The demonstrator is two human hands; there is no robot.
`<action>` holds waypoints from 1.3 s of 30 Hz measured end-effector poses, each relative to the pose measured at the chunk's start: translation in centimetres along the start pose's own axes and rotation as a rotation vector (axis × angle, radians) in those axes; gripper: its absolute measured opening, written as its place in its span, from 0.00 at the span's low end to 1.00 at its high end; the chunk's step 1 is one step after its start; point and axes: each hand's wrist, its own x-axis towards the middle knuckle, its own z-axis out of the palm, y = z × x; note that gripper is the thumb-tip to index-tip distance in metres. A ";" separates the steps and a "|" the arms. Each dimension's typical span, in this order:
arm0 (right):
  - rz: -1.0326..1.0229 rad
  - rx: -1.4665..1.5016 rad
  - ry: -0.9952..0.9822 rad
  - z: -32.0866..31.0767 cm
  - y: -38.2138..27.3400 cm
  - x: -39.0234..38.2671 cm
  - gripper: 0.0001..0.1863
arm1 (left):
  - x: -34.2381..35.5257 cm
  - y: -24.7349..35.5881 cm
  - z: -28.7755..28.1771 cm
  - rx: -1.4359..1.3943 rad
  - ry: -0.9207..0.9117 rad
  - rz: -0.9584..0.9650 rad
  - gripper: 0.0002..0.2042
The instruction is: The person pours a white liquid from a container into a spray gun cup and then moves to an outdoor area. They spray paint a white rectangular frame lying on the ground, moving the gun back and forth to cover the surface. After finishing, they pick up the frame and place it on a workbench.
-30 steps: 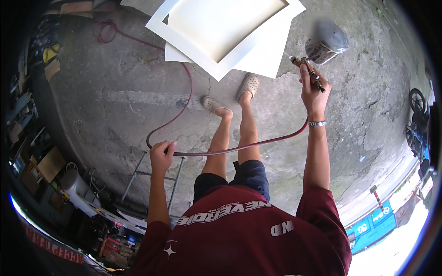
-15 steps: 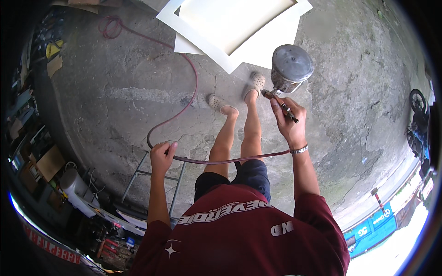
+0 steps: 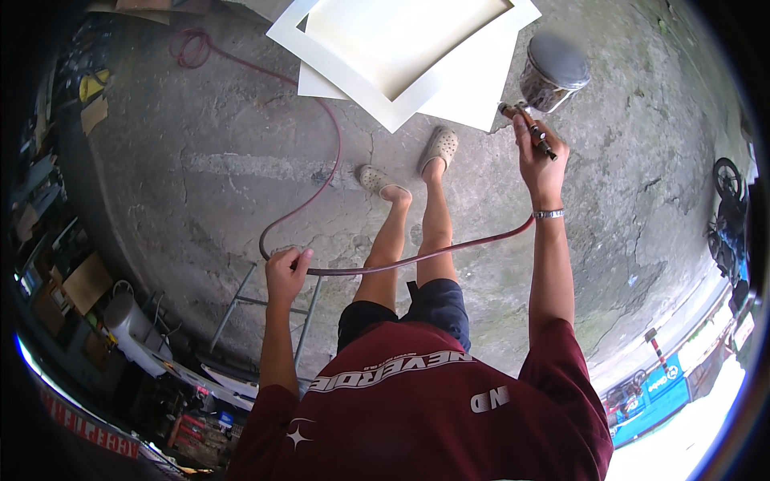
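My right hand (image 3: 547, 164) is closed around the handle of a paint spray gun (image 3: 539, 138), raised out ahead on the right. On the gun sits a grey-lidded cup (image 3: 553, 72) with stained sides, tilted slightly. A dark red air hose (image 3: 417, 261) runs from my right wrist across my legs to my left hand (image 3: 286, 276), whose fingers are wrapped round it. Left of the cup, at the top of the view, lies a white rectangular frame (image 3: 345, 80) with a raised or recessed middle; I cannot tell which. A flat white panel (image 3: 477, 92) shows under it.
The hose continues over cracked concrete (image 3: 200, 216) to a loose coil (image 3: 191, 50) at far left. A metal stand (image 3: 249, 301) is beside my left forearm. Clutter and a grey cylindrical container (image 3: 132, 321) line the left side. A motorcycle (image 3: 728, 220) stands at far right.
My right hand has carried the spray gun and cup forward and to the right, away from my feet. The hose between my hands now slopes up more. My left hand keeps its grip.
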 end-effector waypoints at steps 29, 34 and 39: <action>0.074 -0.129 0.259 -4.6 8.3 15.2 0.17 | 4.8 8.0 2.0 -0.144 -0.048 -0.070 0.19; 0.095 -0.053 0.136 -3.1 6.3 9.3 0.17 | 3.6 6.2 1.0 -0.088 -0.043 -0.056 0.20; 0.111 -0.032 0.065 -1.4 4.3 4.3 0.17 | 2.0 3.2 -0.1 -0.015 -0.019 -0.033 0.23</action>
